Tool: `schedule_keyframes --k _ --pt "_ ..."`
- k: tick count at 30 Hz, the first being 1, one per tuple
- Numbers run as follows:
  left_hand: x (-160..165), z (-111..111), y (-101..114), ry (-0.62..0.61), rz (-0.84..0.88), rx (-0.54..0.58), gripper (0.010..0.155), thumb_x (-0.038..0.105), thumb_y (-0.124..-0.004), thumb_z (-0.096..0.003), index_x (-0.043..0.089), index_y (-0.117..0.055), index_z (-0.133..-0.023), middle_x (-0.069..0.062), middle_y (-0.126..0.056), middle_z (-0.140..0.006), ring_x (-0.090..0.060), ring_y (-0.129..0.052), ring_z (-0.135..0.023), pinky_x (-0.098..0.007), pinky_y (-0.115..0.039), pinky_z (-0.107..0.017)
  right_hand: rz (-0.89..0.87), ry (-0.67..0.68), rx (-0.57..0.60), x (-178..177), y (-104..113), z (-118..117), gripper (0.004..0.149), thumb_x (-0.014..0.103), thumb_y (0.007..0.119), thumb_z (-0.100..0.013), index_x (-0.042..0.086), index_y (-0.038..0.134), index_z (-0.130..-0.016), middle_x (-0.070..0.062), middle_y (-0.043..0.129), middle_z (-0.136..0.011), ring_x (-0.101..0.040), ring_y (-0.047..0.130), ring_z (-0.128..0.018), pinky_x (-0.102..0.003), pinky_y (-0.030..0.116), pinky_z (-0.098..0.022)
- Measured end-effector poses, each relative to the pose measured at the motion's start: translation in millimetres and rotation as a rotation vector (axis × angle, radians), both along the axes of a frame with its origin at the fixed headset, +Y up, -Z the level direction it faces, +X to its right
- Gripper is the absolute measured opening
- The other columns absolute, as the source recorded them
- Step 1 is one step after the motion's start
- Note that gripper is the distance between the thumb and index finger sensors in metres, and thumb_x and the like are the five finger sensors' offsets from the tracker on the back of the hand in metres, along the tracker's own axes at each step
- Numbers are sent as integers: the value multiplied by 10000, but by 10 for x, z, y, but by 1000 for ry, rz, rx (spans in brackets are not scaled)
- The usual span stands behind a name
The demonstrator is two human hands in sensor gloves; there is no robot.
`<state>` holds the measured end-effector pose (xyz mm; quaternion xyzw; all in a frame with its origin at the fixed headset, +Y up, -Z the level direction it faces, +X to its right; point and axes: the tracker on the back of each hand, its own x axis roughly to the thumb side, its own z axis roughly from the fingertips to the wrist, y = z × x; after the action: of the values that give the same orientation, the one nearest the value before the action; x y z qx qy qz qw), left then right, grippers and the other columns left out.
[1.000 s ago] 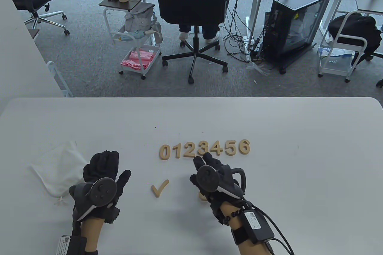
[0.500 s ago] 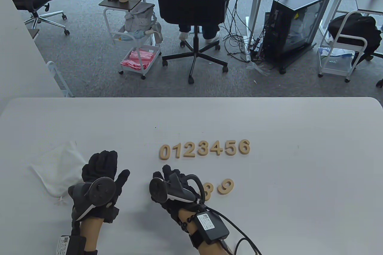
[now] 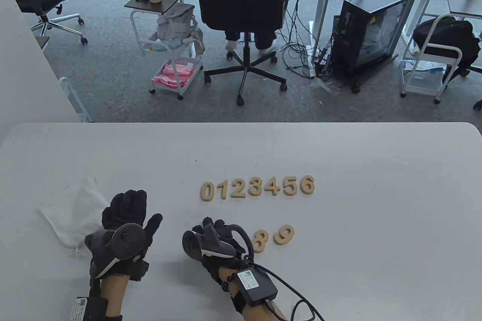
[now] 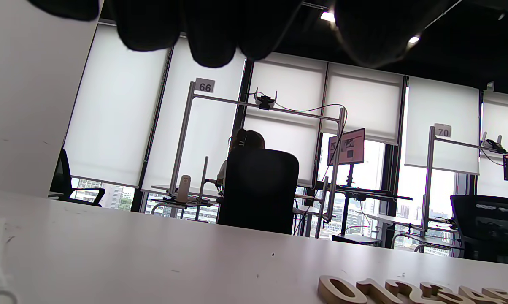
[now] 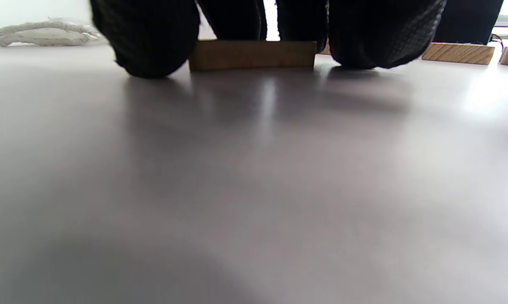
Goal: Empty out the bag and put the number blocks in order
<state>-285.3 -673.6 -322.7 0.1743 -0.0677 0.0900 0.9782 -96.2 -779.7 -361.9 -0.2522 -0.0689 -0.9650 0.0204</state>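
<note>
Fingers (image 5: 152, 38) of the right hand (image 3: 211, 240) curl around a pale wooden block (image 5: 252, 55) flat on the table (image 3: 376, 223). Left hand (image 3: 124, 223) rests open beside the white bag (image 3: 71, 215). Numbers 0–6 (image 3: 258, 187) line up beyond; 8 (image 3: 259, 241) and 9 (image 3: 284, 234) sit nearer.

Both hands wear black knitted sensor gloves; the left hand (image 3: 126, 219) carries a dark grey round-faced tracker with a white underside strapped to its back; the right hand (image 3: 211, 240) carries the same, its ring loop showing; a black box with a white label sits on the right wrist, black cable trailing; a dark bead bracelet beside it; a labelled black band wraps the left forearm.
</note>
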Motion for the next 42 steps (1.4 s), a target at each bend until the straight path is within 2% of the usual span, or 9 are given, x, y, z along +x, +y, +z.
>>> schedule_keyframes --k 10,19,25,29,33,35,39,42 --pt "3 -4 -2 -1 0 -5 744 501 -708 -529 44 -576 -1101 -297 -573 -1107 -629 -615 -995 -794 -513 -644 -8 -5 38 -12 3 -16 616 445 797 -485 137 724 -1013 -263 656 -1077 -543 784 -893 -591 762 -650" --pt "5 -4 -1 2 -4 -3 743 500 -708 -528 46 -577 -1101 -297 -573 -1107 -628 -618 -993 -795 -514 -643 -6 -3 69 -22 10 -23 545 375 831 -490 117 780 -967 -253 716 -1044 -528 843 -853 -563 801 -633" --pt "5 -4 -3 4 -4 -4 742 501 -708 -529 45 -579 -1100 -295 -572 -1108 -628 -615 -995 -795 -513 -644 -28 7 80 9 20 -49 515 384 785 -502 100 810 -931 -275 711 -1031 -528 873 -813 -533 847 -611" --pt "3 -4 -1 5 -4 -3 743 499 -708 -529 45 -576 -1101 -296 -571 -1108 -631 -615 -993 -795 -512 -643 -87 -6 40 72 62 -80 530 404 737 -511 100 791 -942 -274 724 -1026 -520 886 -794 -526 853 -605" --pt "-7 -2 5 8 1 0 742 500 -708 -528 45 -578 -1100 -298 -573 -1107 -630 -616 -993 -796 -513 -642 -288 -49 -42 203 199 -126 549 413 701 -522 86 759 -959 -256 735 -1026 -530 874 -798 -539 840 -607" --pt "-10 -4 5 8 2 1 743 500 -708 -529 45 -577 -1101 -298 -572 -1107 -631 -616 -993 -795 -513 -642 -470 -96 -122 331 301 -172 551 421 689 -531 87 750 -965 -256 730 -1028 -530 864 -805 -540 836 -608" --pt "-16 -3 7 9 3 3 743 500 -708 -529 45 -576 -1101 -299 -573 -1106 -630 -615 -994 -795 -512 -643 -951 -203 -406 714 411 -292 562 437 664 -558 85 719 -993 -250 738 -1023 -530 861 -803 -540 834 -602" --pt "-20 -5 9 8 6 5 744 500 -707 -529 44 -575 -1102 -298 -574 -1106 -631 -614 -994 -795 -512 -643 -1214 -229 -566 1003 425 -357 578 446 643 -578 95 673 -1037 -239 748 -1022 -520 869 -804 -534 842 -599"
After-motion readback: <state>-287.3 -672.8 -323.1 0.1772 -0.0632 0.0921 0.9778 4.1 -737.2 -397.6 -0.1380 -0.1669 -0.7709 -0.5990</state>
